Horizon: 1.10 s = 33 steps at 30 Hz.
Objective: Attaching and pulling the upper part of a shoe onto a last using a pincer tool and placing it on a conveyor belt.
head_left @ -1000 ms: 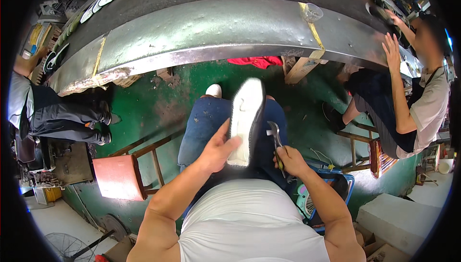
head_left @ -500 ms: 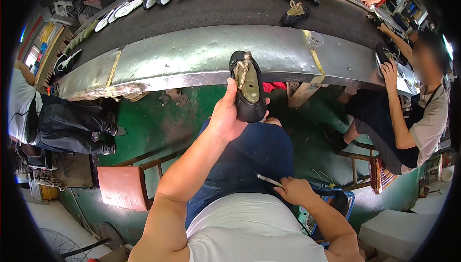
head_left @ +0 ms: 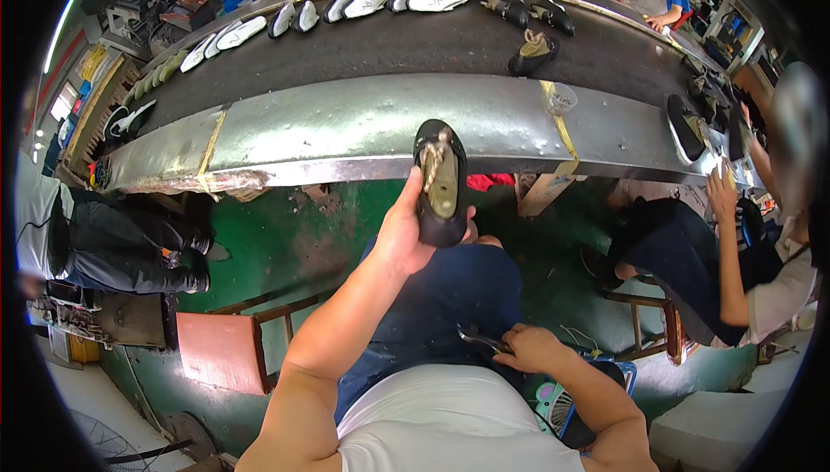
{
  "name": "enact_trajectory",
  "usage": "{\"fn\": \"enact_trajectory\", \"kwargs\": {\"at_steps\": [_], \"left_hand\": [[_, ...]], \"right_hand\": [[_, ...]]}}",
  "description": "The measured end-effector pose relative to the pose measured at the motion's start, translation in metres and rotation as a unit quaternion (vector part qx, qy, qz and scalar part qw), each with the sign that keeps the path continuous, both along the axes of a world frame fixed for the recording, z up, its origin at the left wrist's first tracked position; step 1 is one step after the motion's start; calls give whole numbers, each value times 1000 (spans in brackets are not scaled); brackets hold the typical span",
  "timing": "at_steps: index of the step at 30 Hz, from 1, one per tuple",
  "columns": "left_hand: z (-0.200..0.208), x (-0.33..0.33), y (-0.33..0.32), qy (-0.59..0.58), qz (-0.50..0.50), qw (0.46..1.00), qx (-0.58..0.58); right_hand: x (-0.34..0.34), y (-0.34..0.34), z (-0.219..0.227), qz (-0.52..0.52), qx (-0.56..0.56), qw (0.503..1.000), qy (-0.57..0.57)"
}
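My left hand [head_left: 405, 232] is closed around a black shoe [head_left: 444, 200], held up in front of the bench edge with its opening facing me. The shoe has an olive inside and a beige twisted rope; its toe end is towards me. Down by my lap, my right hand [head_left: 533, 349] grips a slim silver metal tool [head_left: 477, 336] whose tip points left. Its tip looks forked, but the exact kind is hard to make out.
A dark belt [head_left: 372, 53] behind the metal bench edge [head_left: 346, 118] carries several white and black shoes. A clear cup [head_left: 561, 98] sits on that edge. Co-workers are at both sides and across. A pink-topped stool [head_left: 223, 352] stands at left, a small green fan [head_left: 552, 403] at right.
The view has tilted up, showing another person across the belt. The tool has turned in my right hand. The co-worker at right has lowered a hand from a shoe.
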<state>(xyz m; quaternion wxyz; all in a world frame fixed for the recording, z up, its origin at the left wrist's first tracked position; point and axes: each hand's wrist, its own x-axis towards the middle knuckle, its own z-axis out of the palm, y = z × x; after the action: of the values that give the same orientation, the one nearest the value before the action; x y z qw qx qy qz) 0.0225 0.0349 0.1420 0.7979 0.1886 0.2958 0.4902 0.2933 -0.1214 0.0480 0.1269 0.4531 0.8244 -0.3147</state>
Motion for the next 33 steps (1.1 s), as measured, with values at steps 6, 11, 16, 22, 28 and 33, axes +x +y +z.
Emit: {"fn": "enact_trajectory", "kwargs": {"at_steps": [6,11,16,22,28,33], "left_hand": [[1,-11,31,44,-15,999,24],[17,3,134,108,-33,993,43],[41,16,307,151,-57,982,99],[-44,73,409,690,70,680,240],[-40,72,422,745,212,518,364],[10,58,447,811,83,334,474]], "right_hand": [[2,7,-10,-26,-52,998,24],[12,18,-21,-53,-84,993,56],[15,41,-23,-74,-139,985,74],[20,68,-28,-104,-175,976,82],[23,101,-37,-107,-177,973,101],[17,134,-34,-94,-205,969,101]]}}
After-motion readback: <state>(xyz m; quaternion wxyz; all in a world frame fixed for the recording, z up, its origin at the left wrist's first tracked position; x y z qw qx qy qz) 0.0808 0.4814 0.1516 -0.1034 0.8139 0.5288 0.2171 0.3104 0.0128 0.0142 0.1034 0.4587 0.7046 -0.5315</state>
